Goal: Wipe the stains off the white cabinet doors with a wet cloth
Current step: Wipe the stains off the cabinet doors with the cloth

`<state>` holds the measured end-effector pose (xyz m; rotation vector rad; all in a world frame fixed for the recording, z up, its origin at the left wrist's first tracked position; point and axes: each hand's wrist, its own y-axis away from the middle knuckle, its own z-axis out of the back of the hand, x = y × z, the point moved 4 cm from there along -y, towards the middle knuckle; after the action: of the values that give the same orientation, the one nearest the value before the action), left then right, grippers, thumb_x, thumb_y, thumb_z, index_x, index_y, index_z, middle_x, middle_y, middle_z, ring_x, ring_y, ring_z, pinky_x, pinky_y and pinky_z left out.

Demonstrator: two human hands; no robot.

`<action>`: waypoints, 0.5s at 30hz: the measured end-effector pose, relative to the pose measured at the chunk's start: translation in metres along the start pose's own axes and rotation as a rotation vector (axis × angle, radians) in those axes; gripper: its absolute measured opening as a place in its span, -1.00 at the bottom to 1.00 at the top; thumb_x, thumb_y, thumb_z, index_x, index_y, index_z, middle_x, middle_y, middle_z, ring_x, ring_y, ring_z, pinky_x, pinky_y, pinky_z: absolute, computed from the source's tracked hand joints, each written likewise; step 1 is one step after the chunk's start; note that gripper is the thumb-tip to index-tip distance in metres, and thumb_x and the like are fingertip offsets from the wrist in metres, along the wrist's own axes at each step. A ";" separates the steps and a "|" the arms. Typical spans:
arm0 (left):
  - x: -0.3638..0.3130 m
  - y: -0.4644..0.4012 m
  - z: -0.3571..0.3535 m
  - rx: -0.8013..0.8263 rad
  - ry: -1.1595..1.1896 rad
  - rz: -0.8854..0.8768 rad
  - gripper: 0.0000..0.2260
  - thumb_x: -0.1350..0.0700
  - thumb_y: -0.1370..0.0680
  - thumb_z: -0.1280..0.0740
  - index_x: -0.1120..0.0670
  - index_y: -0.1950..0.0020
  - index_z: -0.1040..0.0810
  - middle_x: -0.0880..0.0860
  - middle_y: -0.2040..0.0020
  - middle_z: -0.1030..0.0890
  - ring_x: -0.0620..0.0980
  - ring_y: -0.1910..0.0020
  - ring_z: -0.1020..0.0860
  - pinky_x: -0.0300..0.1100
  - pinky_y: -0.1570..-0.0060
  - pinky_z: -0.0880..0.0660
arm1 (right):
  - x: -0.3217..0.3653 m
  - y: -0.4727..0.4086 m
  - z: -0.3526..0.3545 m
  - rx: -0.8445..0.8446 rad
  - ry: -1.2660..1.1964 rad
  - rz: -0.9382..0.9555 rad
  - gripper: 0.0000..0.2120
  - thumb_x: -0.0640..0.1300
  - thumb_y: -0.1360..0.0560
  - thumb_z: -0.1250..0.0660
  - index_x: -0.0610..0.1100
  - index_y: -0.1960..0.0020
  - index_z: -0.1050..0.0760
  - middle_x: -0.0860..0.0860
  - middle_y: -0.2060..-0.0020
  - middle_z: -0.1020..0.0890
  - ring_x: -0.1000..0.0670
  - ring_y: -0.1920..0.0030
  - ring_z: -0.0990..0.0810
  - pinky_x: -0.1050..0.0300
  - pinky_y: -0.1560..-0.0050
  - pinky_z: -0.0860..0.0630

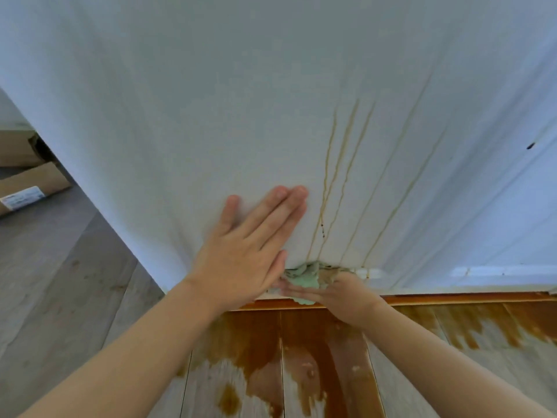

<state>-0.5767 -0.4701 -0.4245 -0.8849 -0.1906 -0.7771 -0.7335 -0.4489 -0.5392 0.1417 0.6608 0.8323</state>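
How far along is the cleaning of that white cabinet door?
Early, by the look of it. Nothing looks finished: the brown drip streaks run down the white cabinet door. In hand: the right hand grips the green cloth at the door's bottom edge, while the left hand lies flat on the panel. Left: all the streaks; a brown spill also covers the floor.

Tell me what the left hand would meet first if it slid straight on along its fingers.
The left hand points up and right across the white cabinet door; it would likely cross the brown drip streaks first.
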 end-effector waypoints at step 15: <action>0.002 0.000 -0.001 0.029 -0.040 -0.038 -0.41 -0.03 -0.57 -0.02 0.16 -0.53 0.07 0.07 -0.54 0.17 0.00 -0.51 0.15 0.08 -0.40 0.26 | -0.044 0.097 -0.041 -0.360 -0.127 -0.136 -0.14 -0.33 -0.11 -0.32 -0.16 -0.43 -0.30 0.03 -0.46 -0.27 -0.02 -0.20 -0.56 0.01 0.10 -0.59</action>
<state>-0.5754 -0.4722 -0.4246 -0.8717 -0.2542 -0.7900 -0.8416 -0.4206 -0.5147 -0.1731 0.3887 0.7914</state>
